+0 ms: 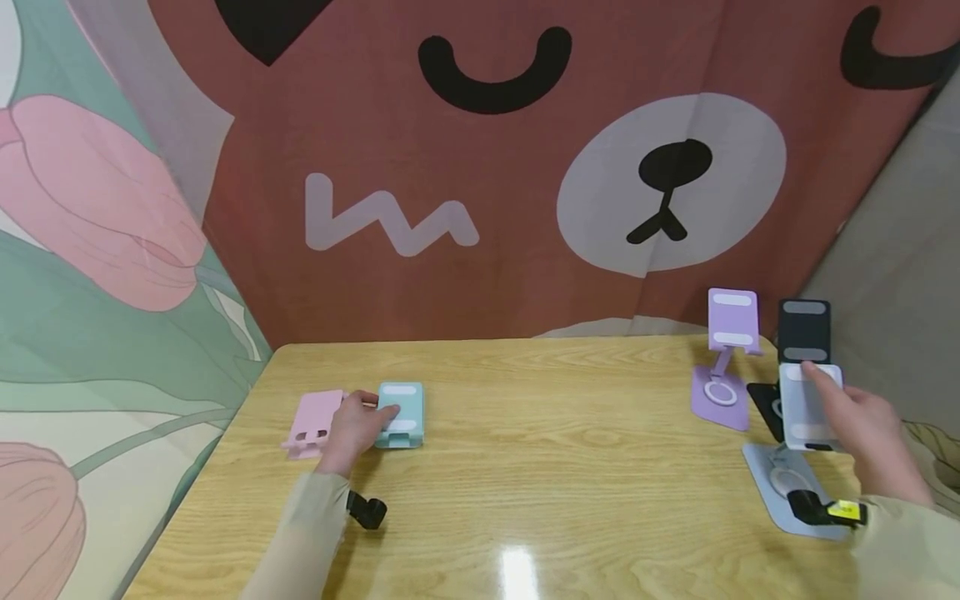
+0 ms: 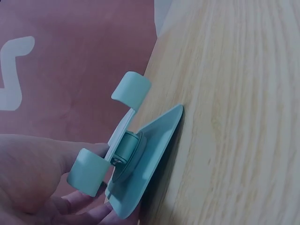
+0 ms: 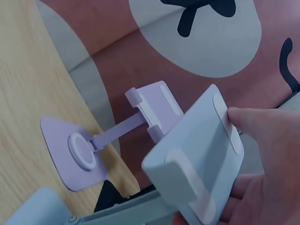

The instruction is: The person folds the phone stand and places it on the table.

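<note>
Pinching the folded teal stand (image 1: 408,412) at the left of the table (image 1: 555,467), the left hand (image 1: 351,429) has its thumb on top and fingers low down, maybe to keep both parts together. I cannot tell if it lies flat. The right hand (image 1: 873,429) pinches the top of the opened pale blue stand (image 1: 802,404), perhaps so it won't swing. A pink stand (image 1: 317,412) is just beside the left hand. A purple stand (image 1: 732,318) and a black stand (image 1: 804,327) are open behind the pale blue one.

2 arms (image 1: 296,537) well apart, left fingers (image 2: 75,202), right fingers (image 3: 248,187) bent
</note>
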Demonstrator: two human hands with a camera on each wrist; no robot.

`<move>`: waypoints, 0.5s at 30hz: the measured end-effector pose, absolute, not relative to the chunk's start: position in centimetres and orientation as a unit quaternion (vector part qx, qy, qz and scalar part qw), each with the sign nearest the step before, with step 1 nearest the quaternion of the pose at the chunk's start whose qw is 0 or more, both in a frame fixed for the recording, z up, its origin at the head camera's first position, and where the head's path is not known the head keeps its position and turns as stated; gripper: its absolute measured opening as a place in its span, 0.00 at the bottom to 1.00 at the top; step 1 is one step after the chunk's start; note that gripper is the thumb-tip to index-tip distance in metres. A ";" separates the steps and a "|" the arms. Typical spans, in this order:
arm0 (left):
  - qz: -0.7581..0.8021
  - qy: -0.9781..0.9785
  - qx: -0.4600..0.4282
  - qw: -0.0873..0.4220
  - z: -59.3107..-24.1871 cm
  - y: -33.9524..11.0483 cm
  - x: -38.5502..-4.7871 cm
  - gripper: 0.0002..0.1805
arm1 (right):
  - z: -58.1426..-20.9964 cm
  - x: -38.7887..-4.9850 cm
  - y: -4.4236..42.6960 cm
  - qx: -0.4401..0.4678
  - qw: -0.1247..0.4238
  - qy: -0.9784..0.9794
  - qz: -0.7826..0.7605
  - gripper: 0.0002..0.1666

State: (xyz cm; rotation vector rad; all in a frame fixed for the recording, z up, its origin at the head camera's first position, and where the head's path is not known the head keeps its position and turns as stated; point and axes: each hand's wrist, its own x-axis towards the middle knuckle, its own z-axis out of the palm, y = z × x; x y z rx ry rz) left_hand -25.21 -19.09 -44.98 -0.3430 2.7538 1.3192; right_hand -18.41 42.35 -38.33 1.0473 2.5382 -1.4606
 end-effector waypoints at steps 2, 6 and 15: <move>0.424 0.899 -0.107 0.028 -45.0 -19.0 -25.3 0.28 | -38.5 -18.4 42.5 0.339 0.024 0.813 -0.473 0.66; 0.413 0.904 -0.106 0.024 -45.0 -19.0 -25.3 0.26 | -38.9 -18.4 43.0 0.327 0.029 0.816 -0.476 0.66; 0.399 0.911 -0.102 0.020 -45.3 -19.2 -25.2 0.26 | -39.7 -18.2 43.8 0.299 0.015 0.820 -0.488 0.64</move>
